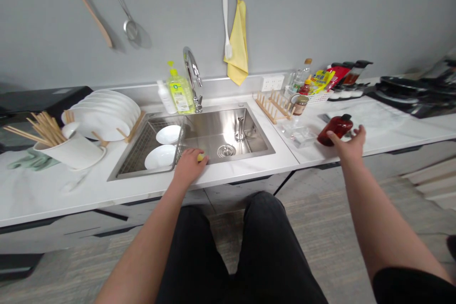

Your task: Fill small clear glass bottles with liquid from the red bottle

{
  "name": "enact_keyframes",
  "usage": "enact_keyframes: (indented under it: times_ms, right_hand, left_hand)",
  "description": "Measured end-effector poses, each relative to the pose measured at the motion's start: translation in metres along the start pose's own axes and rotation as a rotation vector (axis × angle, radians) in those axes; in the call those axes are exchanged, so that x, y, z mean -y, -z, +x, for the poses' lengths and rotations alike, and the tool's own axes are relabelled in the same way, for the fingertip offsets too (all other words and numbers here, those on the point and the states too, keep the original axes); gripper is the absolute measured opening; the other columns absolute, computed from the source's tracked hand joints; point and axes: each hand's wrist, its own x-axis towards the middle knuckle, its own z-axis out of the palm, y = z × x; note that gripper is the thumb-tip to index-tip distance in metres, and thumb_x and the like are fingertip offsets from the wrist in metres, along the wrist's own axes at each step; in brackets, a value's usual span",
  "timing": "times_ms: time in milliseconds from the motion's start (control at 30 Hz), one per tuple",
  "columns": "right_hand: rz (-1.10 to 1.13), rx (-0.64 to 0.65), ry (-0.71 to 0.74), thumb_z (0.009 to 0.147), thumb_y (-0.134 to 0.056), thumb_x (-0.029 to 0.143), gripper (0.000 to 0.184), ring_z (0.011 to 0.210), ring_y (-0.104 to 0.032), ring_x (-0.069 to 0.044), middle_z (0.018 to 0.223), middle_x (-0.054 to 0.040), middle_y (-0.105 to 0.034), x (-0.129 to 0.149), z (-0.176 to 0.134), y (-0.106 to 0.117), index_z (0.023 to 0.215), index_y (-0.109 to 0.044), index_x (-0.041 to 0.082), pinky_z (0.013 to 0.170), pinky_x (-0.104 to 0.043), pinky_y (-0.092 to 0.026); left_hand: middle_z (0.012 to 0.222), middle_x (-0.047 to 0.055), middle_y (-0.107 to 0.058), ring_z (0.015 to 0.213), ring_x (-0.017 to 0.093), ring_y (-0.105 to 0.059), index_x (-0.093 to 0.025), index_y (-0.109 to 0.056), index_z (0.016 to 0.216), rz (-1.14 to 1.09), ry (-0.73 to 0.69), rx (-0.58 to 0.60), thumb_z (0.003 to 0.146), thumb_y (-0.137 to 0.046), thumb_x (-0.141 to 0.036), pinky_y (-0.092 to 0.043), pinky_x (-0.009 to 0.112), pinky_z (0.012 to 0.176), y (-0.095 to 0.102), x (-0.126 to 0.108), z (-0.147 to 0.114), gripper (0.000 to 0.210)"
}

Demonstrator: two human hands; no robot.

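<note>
At the sink's front rim my left hand (190, 165) is closed over a small yellow thing (201, 157); only a bit of it shows, so its kind is unclear. On the right counter, a dark red bottle (334, 130) with a black cap leans to the right. My right hand (349, 145) is beside this bottle, its thumb overlapping the near side and the other fingers spread past the cap end. Left of the left hand, two white dishes, a nearer one (161, 157) and a farther one (168, 134), lie in the wire basket (137, 149) inside the steel sink (261, 145).
White plates (103, 114) stand in a rack at left, near a holder (76, 152) of chopsticks. Soap bottles (181, 92) stand by the faucet (192, 69). A wooden rack (272, 104), a jar (299, 104) and clear packaging (299, 134) are on the right, with pans (399, 88) beyond.
</note>
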Motion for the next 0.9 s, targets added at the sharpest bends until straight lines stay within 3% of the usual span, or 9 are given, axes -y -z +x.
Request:
enact_keyframes:
  times_ms: [100,200,333,500,700,900]
  right_hand:
    - [0.065,-0.117,0.017,0.082,-0.09,0.057,0.09,0.13,-0.067,-0.038,0.151,-0.0287,-0.063,0.016,-0.027,0.013,0.153,-0.055,0.014,0.11,-0.055,-0.055]
    - [0.111,0.026,0.168,0.088,-0.083,0.062,0.076,0.121,-0.07,-0.035,0.139,-0.0195,-0.069,0.046,-0.057,0.013,0.147,-0.063,0.019,0.105,-0.052,-0.06]
    - [0.159,0.142,0.17,0.08,-0.085,0.076,0.103,0.124,-0.07,-0.04,0.143,-0.0229,-0.067,0.072,-0.072,-0.012,0.157,-0.056,0.013,0.11,-0.06,-0.061]
    - [0.109,0.184,0.058,0.067,-0.087,0.088,0.129,0.142,-0.062,-0.049,0.157,-0.0317,-0.061,0.076,-0.07,-0.038,0.162,-0.053,0.008,0.123,-0.069,-0.051]
    - [0.057,0.241,-0.062,0.067,-0.091,0.073,0.118,0.13,-0.07,-0.046,0.148,-0.0269,-0.071,0.089,-0.076,-0.035,0.163,-0.054,0.015,0.118,-0.066,-0.056]
    - [0.099,0.255,-0.016,0.064,-0.092,0.076,0.113,0.109,-0.073,-0.041,0.134,-0.0213,-0.076,0.101,-0.087,-0.017,0.156,-0.061,0.017,0.107,-0.063,-0.061]
  left_hand:
    - [0.125,0.018,-0.083,0.129,0.043,-0.07,-0.022,-0.084,0.117,-0.008,0.01,-0.007,0.102,-0.065,-0.048,-0.054,0.059,0.122,-0.001,0.0,0.0,0.035]
    - [0.125,0.018,-0.083,0.13,0.043,-0.07,-0.022,-0.084,0.116,-0.014,0.025,-0.013,0.101,-0.066,-0.048,-0.054,0.058,0.122,0.0,-0.001,0.0,0.035]
    - [0.124,0.017,-0.082,0.129,0.042,-0.07,-0.022,-0.083,0.116,-0.028,0.012,-0.023,0.102,-0.064,-0.047,-0.054,0.058,0.122,0.004,-0.004,-0.001,0.035]
    - [0.122,0.017,-0.083,0.127,0.043,-0.07,-0.023,-0.084,0.113,-0.038,0.015,-0.033,0.101,-0.067,-0.043,-0.054,0.059,0.121,0.005,-0.004,-0.003,0.029]
    - [0.118,0.018,-0.083,0.126,0.044,-0.07,-0.022,-0.085,0.112,-0.04,0.014,-0.039,0.099,-0.069,-0.041,-0.056,0.06,0.119,0.003,-0.003,-0.001,0.027]
    - [0.116,0.016,-0.084,0.123,0.041,-0.072,-0.024,-0.086,0.11,-0.027,0.008,-0.047,0.099,-0.071,-0.039,-0.057,0.056,0.118,0.003,-0.003,-0.002,0.023]
